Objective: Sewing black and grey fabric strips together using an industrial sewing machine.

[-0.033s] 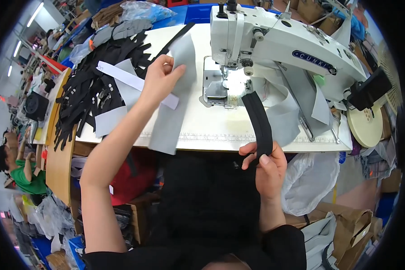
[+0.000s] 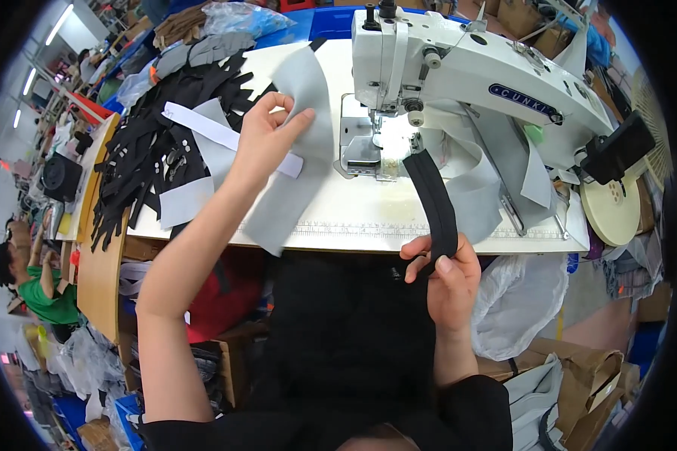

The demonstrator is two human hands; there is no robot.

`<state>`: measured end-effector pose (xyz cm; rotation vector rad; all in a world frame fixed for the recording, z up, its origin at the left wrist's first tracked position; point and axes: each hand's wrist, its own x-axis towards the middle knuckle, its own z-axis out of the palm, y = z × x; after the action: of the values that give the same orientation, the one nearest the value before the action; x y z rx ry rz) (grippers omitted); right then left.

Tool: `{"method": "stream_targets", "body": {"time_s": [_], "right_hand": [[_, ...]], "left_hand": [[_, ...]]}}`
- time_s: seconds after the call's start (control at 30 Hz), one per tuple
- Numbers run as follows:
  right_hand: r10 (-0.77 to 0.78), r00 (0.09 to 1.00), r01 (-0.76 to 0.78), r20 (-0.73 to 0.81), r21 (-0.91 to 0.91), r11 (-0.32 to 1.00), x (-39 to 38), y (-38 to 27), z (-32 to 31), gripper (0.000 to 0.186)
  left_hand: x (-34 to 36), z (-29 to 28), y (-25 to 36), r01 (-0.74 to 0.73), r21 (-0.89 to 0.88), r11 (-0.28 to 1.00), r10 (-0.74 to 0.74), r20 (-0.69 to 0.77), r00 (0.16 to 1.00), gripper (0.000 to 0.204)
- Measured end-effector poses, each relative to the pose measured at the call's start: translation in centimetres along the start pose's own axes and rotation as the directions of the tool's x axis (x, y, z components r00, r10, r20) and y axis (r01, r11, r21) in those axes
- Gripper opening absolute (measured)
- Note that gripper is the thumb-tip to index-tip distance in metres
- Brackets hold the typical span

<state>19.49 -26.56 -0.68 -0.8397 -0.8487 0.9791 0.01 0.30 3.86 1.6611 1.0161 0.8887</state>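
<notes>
My left hand [image 2: 263,143] pinches the edge of a long light-grey fabric strip [image 2: 312,86] between thumb and fingers, left of the sewing machine. The strip hangs at a slant over the table, its lower end near the front edge. My right hand [image 2: 453,289] grips a black zipper [image 2: 435,199] at the table's front edge. From there the zipper rises in a curve, its upper end just in front of the needle area of the white sewing machine [image 2: 459,75]. Its lower end curls under my fingers, partly hidden.
A heap of black zippers [image 2: 147,143] covers the table's left side, with a white paper strip [image 2: 203,128] and grey pieces [image 2: 186,201]. More grey fabric [image 2: 478,184] lies right of the needle. A person in green [image 2: 49,293] sits far left.
The grey strip in my left hand has tilted: its lower end has swung left and its upper part bulges to the right. My right hand and the zipper have barely moved.
</notes>
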Motion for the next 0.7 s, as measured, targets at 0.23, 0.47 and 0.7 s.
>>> {"method": "stream_targets", "body": {"time_s": [0.23,0.47,0.7], "right_hand": [[-0.193,0.977,0.194,0.095,-0.005,0.981,1.0,-0.8,2.9,0.016],[0.111,0.994,-0.110,0.026,-0.034,0.993,0.2,1.3,4.9,0.006],[0.079,0.996,-0.070,0.041,-0.193,0.979,-3.1,-0.6,2.6,0.004]], "left_hand": [[-8.9,2.9,5.9,0.012,-0.395,0.919,0.064,0.179,0.982,0.069],[-13.2,7.2,2.5,0.041,-0.695,0.718,0.108,0.170,0.980,0.077],[-12.2,6.7,3.1,0.156,-0.805,0.572,0.078,0.242,0.967,0.072]]}}
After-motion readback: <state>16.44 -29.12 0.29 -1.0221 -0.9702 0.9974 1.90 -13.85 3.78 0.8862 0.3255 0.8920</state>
